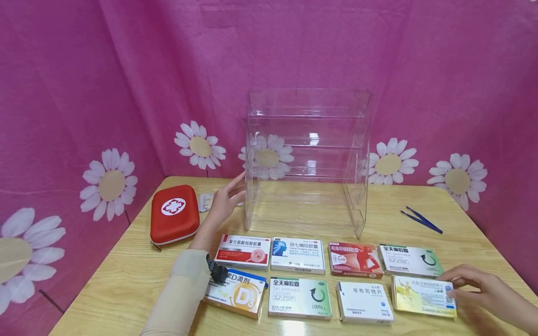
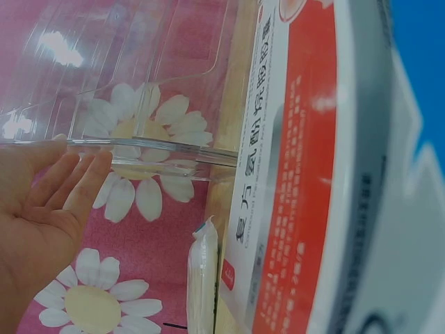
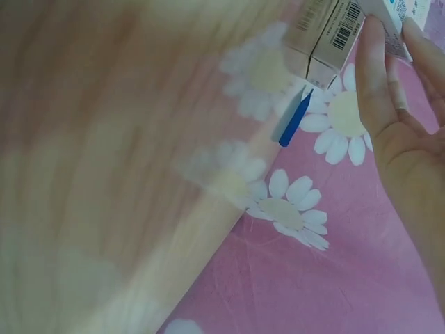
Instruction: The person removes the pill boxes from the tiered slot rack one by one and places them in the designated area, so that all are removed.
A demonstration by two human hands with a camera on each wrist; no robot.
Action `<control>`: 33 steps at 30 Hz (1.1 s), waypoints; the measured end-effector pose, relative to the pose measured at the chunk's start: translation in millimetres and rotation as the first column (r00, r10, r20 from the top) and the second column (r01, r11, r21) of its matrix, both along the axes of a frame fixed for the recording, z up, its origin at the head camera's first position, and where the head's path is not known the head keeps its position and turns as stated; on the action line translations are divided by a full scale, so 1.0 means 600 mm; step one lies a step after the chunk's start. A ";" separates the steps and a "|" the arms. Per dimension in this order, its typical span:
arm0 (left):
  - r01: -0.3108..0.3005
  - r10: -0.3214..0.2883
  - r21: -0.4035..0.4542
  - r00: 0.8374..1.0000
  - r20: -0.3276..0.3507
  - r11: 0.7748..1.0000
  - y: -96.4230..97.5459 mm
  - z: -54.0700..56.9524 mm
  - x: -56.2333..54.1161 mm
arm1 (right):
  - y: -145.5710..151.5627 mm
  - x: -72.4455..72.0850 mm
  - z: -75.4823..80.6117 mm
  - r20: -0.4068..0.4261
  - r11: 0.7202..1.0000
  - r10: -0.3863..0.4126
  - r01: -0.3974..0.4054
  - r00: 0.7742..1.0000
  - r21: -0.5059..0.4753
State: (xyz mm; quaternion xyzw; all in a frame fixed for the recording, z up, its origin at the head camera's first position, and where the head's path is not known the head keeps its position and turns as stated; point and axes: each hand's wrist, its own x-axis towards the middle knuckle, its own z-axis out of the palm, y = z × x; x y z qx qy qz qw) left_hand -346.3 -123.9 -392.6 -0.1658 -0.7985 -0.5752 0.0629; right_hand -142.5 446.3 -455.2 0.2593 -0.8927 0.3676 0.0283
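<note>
My left hand [image 1: 222, 205] is at the left side of a clear plastic tiered rack [image 1: 308, 147], its extended fingers touching the side panel in the left wrist view. At the table's right, my right hand [image 1: 481, 287] pinches the right end of a yellow and white medicine box [image 1: 422, 296] between thumb and fingers. Just behind that box lies a green and white capsule box [image 1: 409, 260]. A white box with blue marks [image 1: 364, 302] is to its left. The red and white capsule box [image 1: 243, 252] lies close to my left wrist.
More medicine boxes form two rows: a blue and white one [image 1: 297, 255], a red one [image 1: 355, 260], another green and white one [image 1: 300, 298] and an orange D3 box [image 1: 237, 294]. A red first-aid case [image 1: 174, 214] stands left, blue tweezers [image 1: 421, 220] lie right, and a small clear packet [image 1: 206, 202] lies behind my left hand.
</note>
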 end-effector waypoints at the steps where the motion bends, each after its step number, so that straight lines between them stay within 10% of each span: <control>1: -0.002 0.002 -0.002 1.000 0.001 1.000 0.000 0.000 0.000 | 0.001 -0.001 0.001 0.044 1.000 -0.007 0.006 0.999 0.021; 14: -0.004 0.004 -0.021 1.000 0.004 1.000 -0.003 0.000 0.002 | 0.009 -0.015 0.009 0.369 0.995 0.033 -0.067 0.929 0.080; 23: -0.008 0.008 -0.030 1.000 0.003 1.000 -0.004 -0.003 0.001 | 0.006 -0.017 0.002 0.299 0.989 0.016 -0.059 0.954 0.138; 28: -0.004 0.005 -0.039 1.000 0.010 0.999 -0.003 -0.004 0.001 | -0.004 -0.009 0.013 0.290 0.962 -0.141 0.062 0.947 0.266; 33: 0.004 -0.002 -0.056 1.000 0.029 0.998 -0.001 -0.004 0.002 | -0.026 -0.003 0.039 0.097 0.941 -0.226 0.191 0.969 0.281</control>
